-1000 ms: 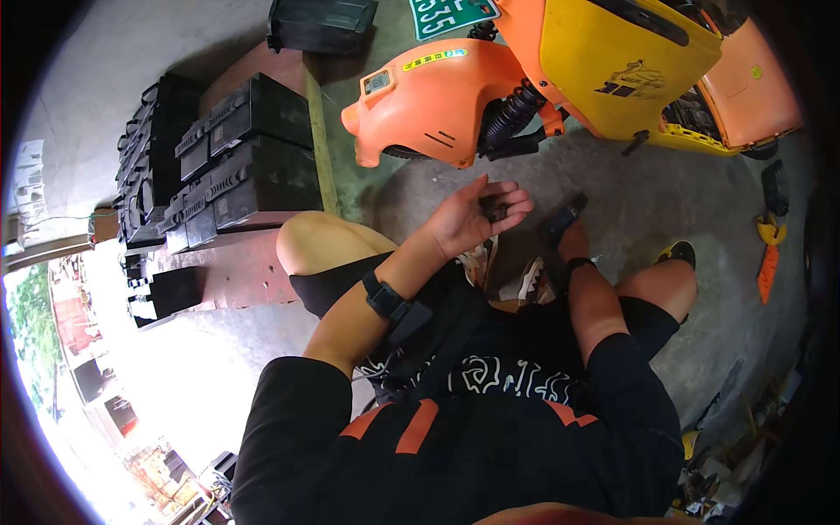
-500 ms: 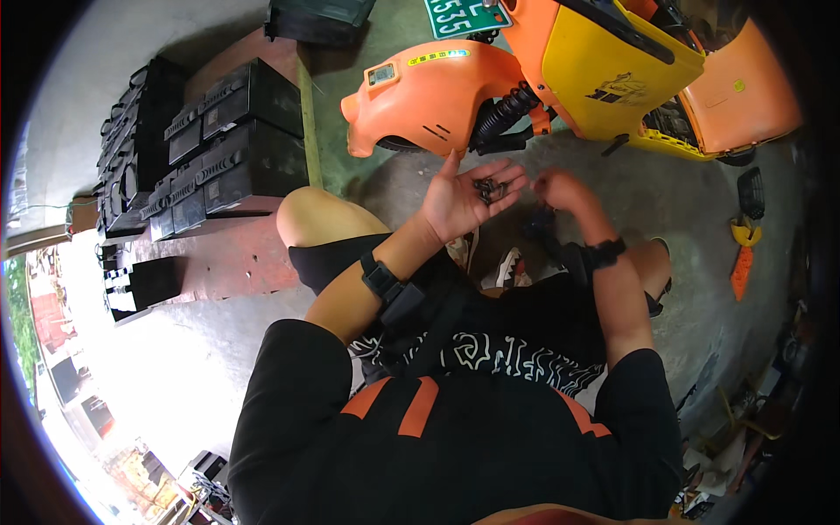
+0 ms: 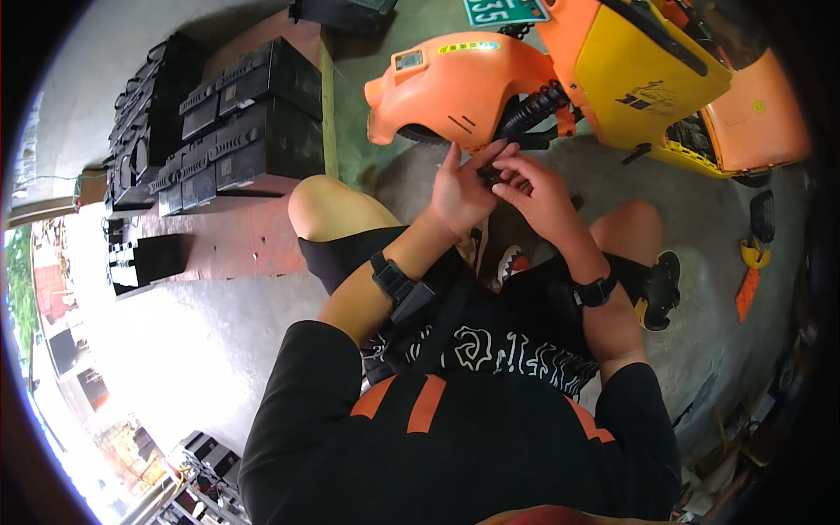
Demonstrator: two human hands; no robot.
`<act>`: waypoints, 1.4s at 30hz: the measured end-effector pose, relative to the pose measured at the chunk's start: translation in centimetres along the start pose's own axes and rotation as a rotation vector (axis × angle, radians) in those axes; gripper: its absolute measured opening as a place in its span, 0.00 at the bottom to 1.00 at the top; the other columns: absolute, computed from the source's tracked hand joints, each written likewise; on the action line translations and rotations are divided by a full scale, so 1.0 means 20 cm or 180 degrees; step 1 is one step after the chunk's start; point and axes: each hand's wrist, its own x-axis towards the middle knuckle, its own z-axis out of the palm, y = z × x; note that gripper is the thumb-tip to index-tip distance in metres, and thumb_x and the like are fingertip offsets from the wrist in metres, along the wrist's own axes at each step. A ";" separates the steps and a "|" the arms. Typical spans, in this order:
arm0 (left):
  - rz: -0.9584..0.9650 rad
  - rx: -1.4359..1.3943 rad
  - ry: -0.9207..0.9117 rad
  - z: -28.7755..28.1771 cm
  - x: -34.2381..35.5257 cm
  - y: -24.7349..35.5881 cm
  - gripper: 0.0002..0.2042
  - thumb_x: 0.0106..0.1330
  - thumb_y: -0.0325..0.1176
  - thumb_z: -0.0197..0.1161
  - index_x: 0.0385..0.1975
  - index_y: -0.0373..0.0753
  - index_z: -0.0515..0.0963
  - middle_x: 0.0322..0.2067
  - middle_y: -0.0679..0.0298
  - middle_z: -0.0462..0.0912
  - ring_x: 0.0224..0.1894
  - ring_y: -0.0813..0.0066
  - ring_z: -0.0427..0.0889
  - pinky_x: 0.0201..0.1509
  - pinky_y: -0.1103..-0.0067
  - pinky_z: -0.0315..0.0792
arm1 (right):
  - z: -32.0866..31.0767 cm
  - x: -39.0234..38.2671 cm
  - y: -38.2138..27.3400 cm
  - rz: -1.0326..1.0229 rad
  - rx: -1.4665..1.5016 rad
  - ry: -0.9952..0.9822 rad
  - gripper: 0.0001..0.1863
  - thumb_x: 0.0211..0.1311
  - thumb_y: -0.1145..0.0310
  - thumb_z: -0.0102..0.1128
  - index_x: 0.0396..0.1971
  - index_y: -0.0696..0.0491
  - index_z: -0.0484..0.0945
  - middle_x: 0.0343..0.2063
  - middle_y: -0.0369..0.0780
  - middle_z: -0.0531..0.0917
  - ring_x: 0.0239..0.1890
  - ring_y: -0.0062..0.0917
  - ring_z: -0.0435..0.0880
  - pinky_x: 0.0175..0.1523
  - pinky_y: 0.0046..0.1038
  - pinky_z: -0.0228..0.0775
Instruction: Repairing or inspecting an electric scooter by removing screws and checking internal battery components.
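My left hand point(image 3: 462, 197) is palm up between my knees, cupping several small dark pieces of hardware point(image 3: 490, 174) that look like screws. Over that palm my right hand point(image 3: 540, 194) bends inward, its thumb and fingers drawn together at the pieces. Whether one of them is between its fingertips is hidden. Just beyond both hands lies an orange and yellow scooter on its side, with its orange front fender point(image 3: 468, 83), a black shock absorber point(image 3: 535, 107) and a yellow body panel point(image 3: 634, 83) towards me.
Black cases point(image 3: 276, 114) stand stacked at the left on a reddish board point(image 3: 249, 241). A green plate point(image 3: 507, 10) sits at the scooter's top. To the right lie a black part point(image 3: 762, 216) and a yellow and orange piece point(image 3: 748, 293). Assorted items crowd the lower right edge.
My right hand has come left onto my left palm, where its fingers now cover part of the small pieces. My right knee has shifted and a shoe shows beside it. The view has turned slightly.
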 end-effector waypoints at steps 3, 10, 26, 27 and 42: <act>0.0080 0.0301 -0.0172 -0.02 -0.02 0.00 0.35 0.70 0.57 0.25 0.63 0.29 0.55 0.62 0.52 0.62 0.65 0.60 0.58 0.69 0.67 0.49 | 0.05 0.02 0.05 -0.0165 -0.0277 -0.0156 0.13 0.52 0.76 0.63 0.39 0.58 0.77 0.33 0.40 0.79 0.32 0.25 0.78 0.37 0.25 0.70; 0.0253 0.0372 0.0247 -0.09 -0.04 0.00 0.30 0.72 0.53 0.31 0.55 0.32 0.64 0.53 0.53 0.71 0.59 0.59 0.65 0.67 0.65 0.54 | 0.09 0.02 0.12 -0.0014 -0.0151 -0.0131 0.09 0.57 0.74 0.61 0.37 0.59 0.76 0.34 0.39 0.81 0.29 0.20 0.78 0.36 0.23 0.70; 0.0569 0.2090 0.1843 -0.58 0.28 0.16 0.12 0.67 0.30 0.48 0.49 0.40 0.69 0.27 0.69 0.69 0.25 0.78 0.67 0.28 0.77 0.64 | 0.25 0.18 0.62 0.1987 0.1074 0.0003 0.12 0.65 0.69 0.50 0.44 0.57 0.76 0.28 0.34 0.78 0.26 0.18 0.79 0.30 0.20 0.72; 0.0678 0.2219 0.1838 -0.59 0.28 0.17 0.11 0.67 0.30 0.48 0.48 0.39 0.69 0.23 0.69 0.68 0.21 0.79 0.66 0.23 0.78 0.62 | 0.30 0.19 0.63 0.2125 0.0984 0.0134 0.11 0.63 0.69 0.53 0.41 0.59 0.77 0.28 0.35 0.80 0.23 0.18 0.79 0.29 0.20 0.72; 0.0207 0.2680 0.0945 -0.57 0.30 0.21 0.12 0.65 0.29 0.47 0.47 0.46 0.68 0.13 0.75 0.54 0.14 0.83 0.55 0.18 0.82 0.51 | 0.47 0.23 0.69 0.0885 0.0165 0.1553 0.10 0.49 0.70 0.68 0.29 0.58 0.78 0.24 0.42 0.83 0.27 0.28 0.83 0.34 0.27 0.72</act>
